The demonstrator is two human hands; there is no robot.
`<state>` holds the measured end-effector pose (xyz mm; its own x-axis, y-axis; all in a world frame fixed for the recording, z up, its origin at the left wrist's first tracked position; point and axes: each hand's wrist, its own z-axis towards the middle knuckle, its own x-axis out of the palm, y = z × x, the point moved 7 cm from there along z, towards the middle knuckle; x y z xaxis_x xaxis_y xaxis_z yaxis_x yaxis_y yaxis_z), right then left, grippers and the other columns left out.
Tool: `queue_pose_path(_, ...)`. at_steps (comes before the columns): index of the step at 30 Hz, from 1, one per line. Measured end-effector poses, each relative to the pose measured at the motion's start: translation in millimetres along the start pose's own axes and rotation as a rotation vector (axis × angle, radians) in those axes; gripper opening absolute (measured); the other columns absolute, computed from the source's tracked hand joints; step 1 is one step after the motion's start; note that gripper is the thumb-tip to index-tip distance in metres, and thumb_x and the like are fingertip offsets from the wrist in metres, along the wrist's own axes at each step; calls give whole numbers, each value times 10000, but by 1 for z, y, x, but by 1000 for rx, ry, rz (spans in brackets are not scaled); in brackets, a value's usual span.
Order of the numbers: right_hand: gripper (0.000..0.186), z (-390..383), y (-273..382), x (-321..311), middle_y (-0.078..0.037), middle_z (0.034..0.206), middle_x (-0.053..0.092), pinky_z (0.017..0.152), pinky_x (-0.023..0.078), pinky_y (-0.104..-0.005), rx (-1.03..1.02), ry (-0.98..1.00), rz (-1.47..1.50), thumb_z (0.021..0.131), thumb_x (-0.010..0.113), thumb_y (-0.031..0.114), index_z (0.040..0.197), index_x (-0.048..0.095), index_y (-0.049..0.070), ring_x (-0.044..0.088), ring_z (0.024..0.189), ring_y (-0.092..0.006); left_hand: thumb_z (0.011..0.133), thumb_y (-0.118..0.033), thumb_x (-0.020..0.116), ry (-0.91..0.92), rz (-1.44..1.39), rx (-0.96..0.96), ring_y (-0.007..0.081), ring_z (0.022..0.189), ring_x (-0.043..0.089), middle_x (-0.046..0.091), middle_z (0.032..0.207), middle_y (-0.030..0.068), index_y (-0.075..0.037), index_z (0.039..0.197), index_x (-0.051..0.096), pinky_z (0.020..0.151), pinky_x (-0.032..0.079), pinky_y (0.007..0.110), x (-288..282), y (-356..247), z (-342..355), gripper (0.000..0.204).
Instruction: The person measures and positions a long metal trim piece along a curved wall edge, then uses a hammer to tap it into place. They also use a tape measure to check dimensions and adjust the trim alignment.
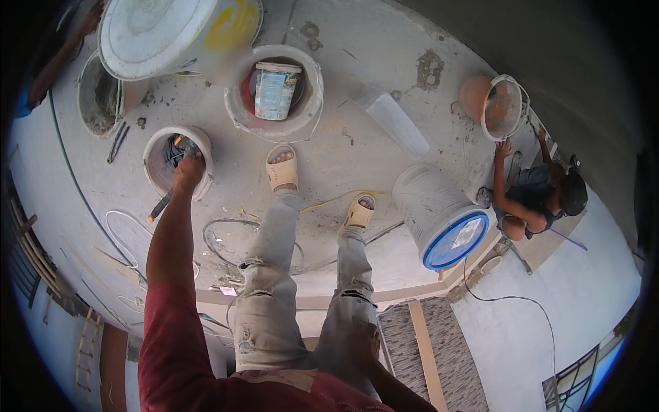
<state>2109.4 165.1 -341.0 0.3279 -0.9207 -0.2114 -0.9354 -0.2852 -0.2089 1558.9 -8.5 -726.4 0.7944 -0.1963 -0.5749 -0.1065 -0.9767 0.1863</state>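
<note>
My left hand [189,169] is closed at the rim of a pale, dirty bucket [152,167]. It grips a black tool with orange parts [180,142] that sits partly inside the bucket; its exact kind is hidden by the hand. A black piece with an orange tip [160,206] sticks out past the rim on the near side. My right hand [365,341] lies on my right thigh, dim and partly in shadow, with nothing seen in it.
A large white bucket [230,31] stands far left. Beyond my feet, a wide tub [312,117] holds a small labelled pail [276,91]. A blue-lidded white bucket [439,199] lies to the right. Farther right, a person [539,196] crouches by an orange-and-white bucket [504,106]. Cables [213,237] trail about.
</note>
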Motion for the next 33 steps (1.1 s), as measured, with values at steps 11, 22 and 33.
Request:
queue_pose_path(11,622,4,20,-17,-291,1337,396,983,425,-540,-3,58,109,920,486,429,1492,336,238,470,1189,-473,1018,-403,380,-241,-321,597,287,615,591,594,669,164,29,846,606,583,443,432,-92,56,-120,517)
queue_pose_path(22,514,50,26,-11,-208,1263,569,949,467,-495,-504,-40,47,915,518,431,1328,521,124,567,1158,-361,961,-299,542,14,-280,916,451,729,624,634,743,250,-2,779,607,665,481,501,-94,-126,-421,354)
queue_pose_path(33,502,0,-87,-122,-169,1198,634,935,509,-454,-692,478,2543,982,529,394,1295,527,2,634,1049,-307,946,-299,550,622,748,1623,358,946,651,636,1074,165,-71,1129,616,845,486,463,4,-259,-747,300)
